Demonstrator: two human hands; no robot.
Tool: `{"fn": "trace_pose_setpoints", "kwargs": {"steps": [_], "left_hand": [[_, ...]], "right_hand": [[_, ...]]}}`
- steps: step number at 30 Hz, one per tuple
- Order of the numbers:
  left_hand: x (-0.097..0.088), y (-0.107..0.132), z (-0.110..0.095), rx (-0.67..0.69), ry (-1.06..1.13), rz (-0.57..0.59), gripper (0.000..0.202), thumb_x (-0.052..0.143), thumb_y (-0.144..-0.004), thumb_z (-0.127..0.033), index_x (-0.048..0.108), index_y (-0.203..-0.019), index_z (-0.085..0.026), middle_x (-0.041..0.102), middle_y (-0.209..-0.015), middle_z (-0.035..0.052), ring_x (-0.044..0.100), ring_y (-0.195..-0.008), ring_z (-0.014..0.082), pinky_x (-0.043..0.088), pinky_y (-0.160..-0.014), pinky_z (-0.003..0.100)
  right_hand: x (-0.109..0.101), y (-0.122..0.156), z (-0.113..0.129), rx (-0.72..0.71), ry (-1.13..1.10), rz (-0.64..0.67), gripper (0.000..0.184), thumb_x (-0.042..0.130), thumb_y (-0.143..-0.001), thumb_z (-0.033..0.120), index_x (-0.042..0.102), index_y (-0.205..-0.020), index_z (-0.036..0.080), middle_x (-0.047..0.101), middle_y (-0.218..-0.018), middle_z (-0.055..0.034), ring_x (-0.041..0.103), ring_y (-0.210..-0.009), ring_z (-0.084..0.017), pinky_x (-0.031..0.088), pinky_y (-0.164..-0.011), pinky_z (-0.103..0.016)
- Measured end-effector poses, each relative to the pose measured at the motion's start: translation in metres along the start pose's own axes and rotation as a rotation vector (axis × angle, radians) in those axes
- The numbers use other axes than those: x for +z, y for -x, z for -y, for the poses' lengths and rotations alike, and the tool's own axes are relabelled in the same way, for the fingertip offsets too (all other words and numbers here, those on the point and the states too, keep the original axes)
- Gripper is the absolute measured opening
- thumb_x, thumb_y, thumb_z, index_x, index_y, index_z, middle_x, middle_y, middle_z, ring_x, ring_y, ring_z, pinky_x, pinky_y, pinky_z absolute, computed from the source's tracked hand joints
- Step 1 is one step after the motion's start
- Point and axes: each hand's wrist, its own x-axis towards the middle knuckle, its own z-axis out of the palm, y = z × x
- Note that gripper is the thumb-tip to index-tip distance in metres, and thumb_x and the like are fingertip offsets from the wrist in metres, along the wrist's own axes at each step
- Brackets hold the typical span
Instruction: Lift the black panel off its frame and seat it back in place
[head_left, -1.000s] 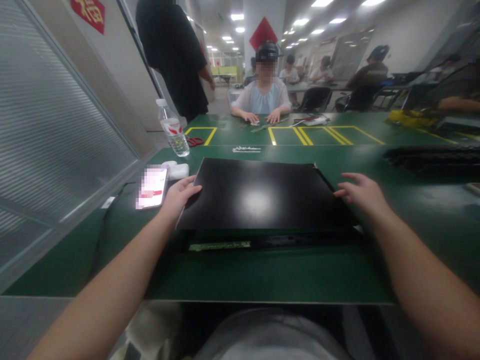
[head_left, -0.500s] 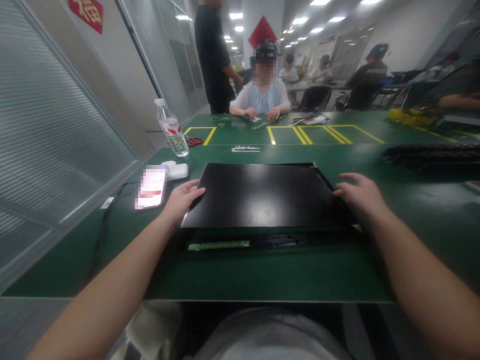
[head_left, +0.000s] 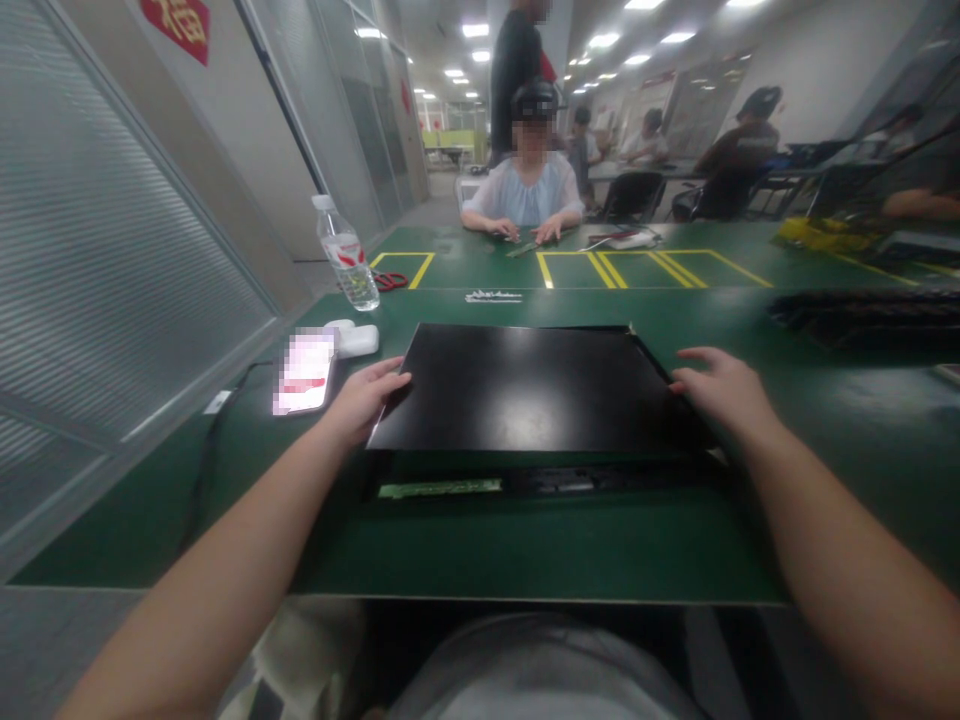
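A glossy black display panel lies across the middle of the green table, its front edge apart from a black frame strip. My left hand is closed on the panel's left edge, with the thumb on the top face and the other fingers partly hidden at the side. At the opposite edge, my right hand grips with its lower fingertips, while one finger stretches forward off the panel. Below the front edge shows the black frame, with a green circuit strip at its left. Whether the panel rests on the frame, I cannot tell.
To the left are a lit phone, a white case, a water bottle and red-handled scissors. Small white pieces lie beyond the panel. Black parts sit right. A co-worker sits opposite.
Both of my hands and the panel stay nearly where they were. In the background, a standing person has moved right, behind the seated co-worker.
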Motion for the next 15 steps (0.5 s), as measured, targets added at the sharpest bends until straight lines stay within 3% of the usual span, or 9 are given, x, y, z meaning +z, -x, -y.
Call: {"fn": "trace_pose_setpoints", "kwargs": {"steps": [7,15], "left_hand": [[0.0008,0.0027,0.0000,0.016,-0.026,0.011,0.053,0.087,-0.064,-0.004,0.078,-0.115,-0.014,0.087,-0.094,0.0115,0.085,-0.095,0.0303,0.068,-0.081,0.035],[0.0012,0.0029,0.0013,0.022,-0.039,0.005,0.053,0.084,-0.067,-0.003,0.077,-0.118,-0.014,0.087,-0.097,0.0118,0.085,-0.096,0.0306,0.069,-0.080,0.036]], "right_hand": [[0.0003,0.0011,0.0016,-0.003,0.041,0.003,0.041,0.067,-0.087,0.027,0.077,-0.126,0.022,0.079,-0.082,-0.0083,0.076,-0.102,-0.037,0.058,-0.087,-0.048],[-0.0016,0.0032,0.0034,-0.013,0.057,0.018,0.035,0.067,-0.088,0.025,0.077,-0.120,0.025,0.079,-0.081,-0.0080,0.076,-0.104,-0.037,0.059,-0.086,-0.049]]}}
